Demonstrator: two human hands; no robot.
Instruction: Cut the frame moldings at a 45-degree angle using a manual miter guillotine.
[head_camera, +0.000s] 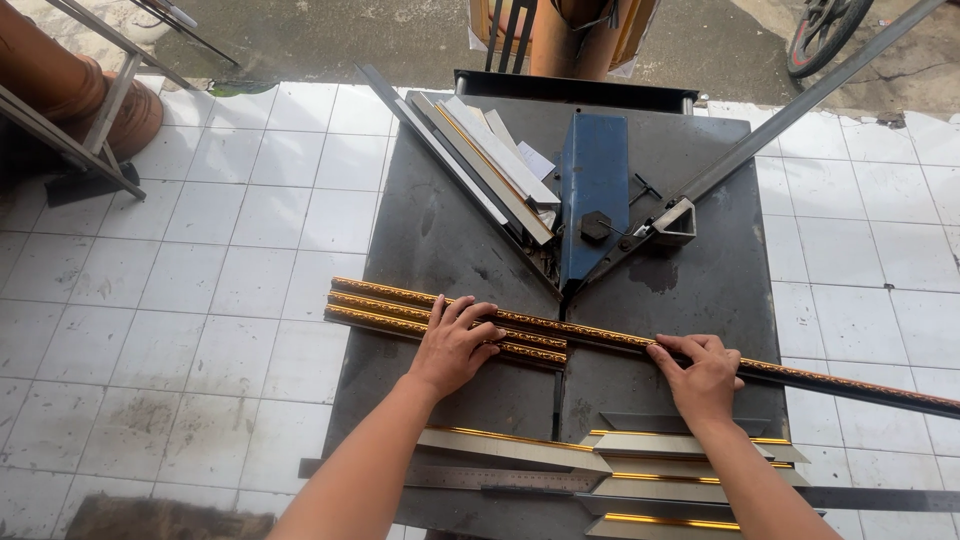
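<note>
Nearest to me lie pale cut moulding pieces (510, 449) and a steel ruler (480, 478), at 6 o'clock on the dark metal table (440, 230). Left hand (452, 345) lies flat, fingers spread, on the short gold moulding strips (380, 305). Right hand (703, 375), at 3 o'clock from it, pinches the long gold moulding strip (600, 335) with bent fingers. At 12 o'clock stands the blue cutter (594, 195)

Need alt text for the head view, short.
Two bare hands press ornate gold mouldings on a dark metal table: the left hand on a stack of short pieces, the right hand on a long strip. Behind them sits a blue cutter; cut pieces and a steel ruler lie near.
</note>
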